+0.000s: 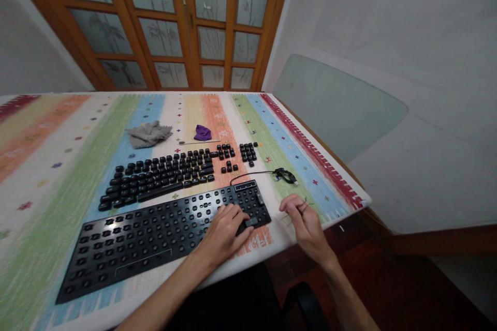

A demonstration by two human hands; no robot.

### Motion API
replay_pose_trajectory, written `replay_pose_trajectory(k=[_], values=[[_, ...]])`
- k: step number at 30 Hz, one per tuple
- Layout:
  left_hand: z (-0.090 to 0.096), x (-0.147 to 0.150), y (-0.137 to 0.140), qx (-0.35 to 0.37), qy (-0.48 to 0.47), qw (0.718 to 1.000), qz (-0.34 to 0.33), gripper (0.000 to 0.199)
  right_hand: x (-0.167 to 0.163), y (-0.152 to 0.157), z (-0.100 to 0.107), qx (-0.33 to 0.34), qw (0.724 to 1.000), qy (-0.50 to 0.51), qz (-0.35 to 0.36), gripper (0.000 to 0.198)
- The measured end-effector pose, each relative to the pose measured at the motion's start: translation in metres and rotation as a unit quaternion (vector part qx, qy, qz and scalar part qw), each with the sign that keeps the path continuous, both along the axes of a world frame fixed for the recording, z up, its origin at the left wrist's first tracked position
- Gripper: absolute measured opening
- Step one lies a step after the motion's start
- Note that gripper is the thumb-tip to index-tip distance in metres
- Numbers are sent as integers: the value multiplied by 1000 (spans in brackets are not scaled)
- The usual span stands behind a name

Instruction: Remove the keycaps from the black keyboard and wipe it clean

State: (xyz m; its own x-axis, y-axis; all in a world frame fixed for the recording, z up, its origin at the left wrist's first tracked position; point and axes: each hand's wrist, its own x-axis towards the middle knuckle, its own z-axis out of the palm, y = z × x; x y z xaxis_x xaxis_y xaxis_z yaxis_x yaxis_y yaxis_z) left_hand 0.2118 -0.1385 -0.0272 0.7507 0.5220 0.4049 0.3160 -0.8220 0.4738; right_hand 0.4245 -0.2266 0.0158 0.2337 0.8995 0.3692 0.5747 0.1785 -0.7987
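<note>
My left hand (227,222) rests on the keyboard (151,238) near the table (34,248) edge, presumably steadying it; can't tell its grip. Right hand (305,220) pinches thin wire (306,201). Behind, loose keys (163,176) sit in rows, likely keeping order; grey cloth (149,135) farther.

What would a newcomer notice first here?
Probably the long black keyboard, bare of most keys, slanting across the striped tablecloth. Just beyond it lie the loose keys, set out in rows. The left hand rests on the keyboard's right part; the right hand, just past that end, pinches a thin wire-like thing.
</note>
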Motion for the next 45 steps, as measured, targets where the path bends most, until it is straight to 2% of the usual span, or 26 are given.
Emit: replay_pose_trajectory(k=[3, 6, 9, 12, 18, 22, 26, 29, 34, 41, 45], values=[[-3, 0, -1, 10, -17, 1000, 8, 8, 3, 2, 3, -50, 982, -128, 131, 26], [-4, -1, -2, 27, -19, 999, 8, 8, 2, 7, -7, -82, 952, -225, 190, 19], [-1, -2, -4, 27, -15, 1000, 5, 7, 2, 11, -20, -91, 937, -273, 197, 35], [3, -2, -6, 28, -15, 999, -1, 8, 3, 15, -26, -63, 925, -312, 209, 37], [4, -2, -7, 44, -5, 999, -16, 8, 6, 22, -16, -55, 860, -442, 250, 32], [-1, 0, -9, 70, -4, 998, -7, 9, 8, 28, -12, -37, 850, -452, 268, 15], [-4, 1, -11, 103, -2, 995, 1, 9, 5, 32, -14, -10, 844, -466, 266, 12], [-5, 2, -11, 140, 10, 990, -6, 9, 0, 33, -16, -15, 822, -511, 252, 11], [-5, 4, -10, 195, 24, 981, -8, 10, -5, 35, -21, -23, 777, -574, 258, 18], [-6, 6, -13, 216, 30, 976, 7, 16, -5, 44, -18, -12, 740, -606, 292, 27], [-9, 8, -13, 211, 25, 977, 15, 18, -4, 46, -17, -32, 732, -611, 300, 28]])
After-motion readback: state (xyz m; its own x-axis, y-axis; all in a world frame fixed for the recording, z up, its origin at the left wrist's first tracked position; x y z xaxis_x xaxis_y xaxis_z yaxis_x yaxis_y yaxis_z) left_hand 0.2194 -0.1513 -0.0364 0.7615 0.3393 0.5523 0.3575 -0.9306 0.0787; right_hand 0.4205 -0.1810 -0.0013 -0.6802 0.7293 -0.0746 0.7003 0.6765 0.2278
